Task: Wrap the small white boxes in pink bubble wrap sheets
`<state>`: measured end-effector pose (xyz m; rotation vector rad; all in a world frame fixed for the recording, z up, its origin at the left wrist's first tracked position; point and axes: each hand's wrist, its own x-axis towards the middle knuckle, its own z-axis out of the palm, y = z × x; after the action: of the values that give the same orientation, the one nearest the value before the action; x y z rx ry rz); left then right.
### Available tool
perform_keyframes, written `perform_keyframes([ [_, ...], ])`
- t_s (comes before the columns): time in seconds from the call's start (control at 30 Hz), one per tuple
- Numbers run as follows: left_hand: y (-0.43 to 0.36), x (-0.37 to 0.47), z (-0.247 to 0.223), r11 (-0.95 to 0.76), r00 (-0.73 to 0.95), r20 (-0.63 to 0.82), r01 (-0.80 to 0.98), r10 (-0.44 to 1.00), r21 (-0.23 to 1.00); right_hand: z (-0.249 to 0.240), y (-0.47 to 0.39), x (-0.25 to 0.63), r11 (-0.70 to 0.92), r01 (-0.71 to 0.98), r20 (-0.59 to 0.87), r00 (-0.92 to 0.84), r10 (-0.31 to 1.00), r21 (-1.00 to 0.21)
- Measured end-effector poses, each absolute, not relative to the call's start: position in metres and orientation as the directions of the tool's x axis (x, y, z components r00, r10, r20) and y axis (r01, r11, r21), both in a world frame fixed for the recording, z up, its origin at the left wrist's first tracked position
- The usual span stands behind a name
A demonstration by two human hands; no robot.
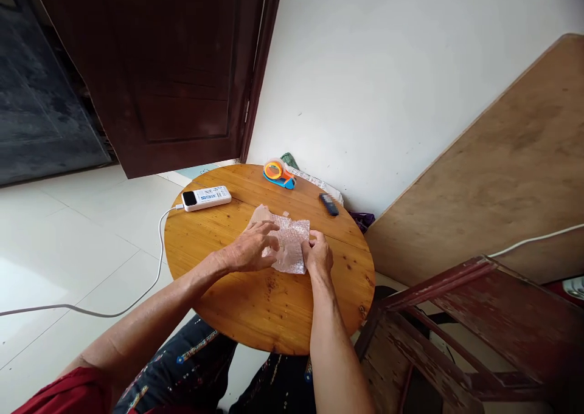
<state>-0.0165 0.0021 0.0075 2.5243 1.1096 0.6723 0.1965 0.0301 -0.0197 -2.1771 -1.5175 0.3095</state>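
L hand point(250, 247): your grip's half-open, seemingly empty
R hand point(320, 255): prob. pinches bubble wrap point(291, 244) edge
Wrap: may slip, b/c L's loose

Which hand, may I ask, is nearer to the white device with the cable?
Left. The left hand is below and right of the white device in view; the right hand is farther right, at the right edge of the bubble wrap.

crinkled, translucent bubble wrap point(294, 247) lies on the wooden table point(269, 313).
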Motion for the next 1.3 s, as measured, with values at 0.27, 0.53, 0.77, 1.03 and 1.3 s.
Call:
perform_keyframes([
  [0.27, -0.103, -0.024, -0.006, -0.621, 0.625, 0.037, 0.764, 0.78, 0.175, -0.022, 0.03, 0.194, -0.262, 0.815, 0.101, 0.363, 0.926, -0.518],
  [0.53, -0.088, -0.026, 0.028, -0.569, 0.571, 0.036, 0.806, 0.82, 0.163, -0.025, 0.029, 0.192, -0.249, 0.806, 0.149, 0.381, 0.913, -0.537],
  [0.77, -0.063, -0.007, -0.003, -0.671, 0.621, 0.257, 0.702, 0.74, 0.238, -0.028, 0.029, 0.194, -0.219, 0.801, 0.191, 0.38, 0.905, -0.558],
  [1.03, -0.077, -0.008, -0.03, -0.669, 0.599, 0.299, 0.68, 0.743, 0.299, -0.017, 0.029, 0.193, -0.134, 0.767, 0.307, 0.402, 0.863, -0.628],
  [1.3, -0.076, -0.012, -0.032, -0.689, 0.651, 0.248, 0.61, 0.717, 0.391, -0.005, -0.005, 0.175, 0.353, 0.598, 0.229, -0.275, 0.934, -0.72],
])
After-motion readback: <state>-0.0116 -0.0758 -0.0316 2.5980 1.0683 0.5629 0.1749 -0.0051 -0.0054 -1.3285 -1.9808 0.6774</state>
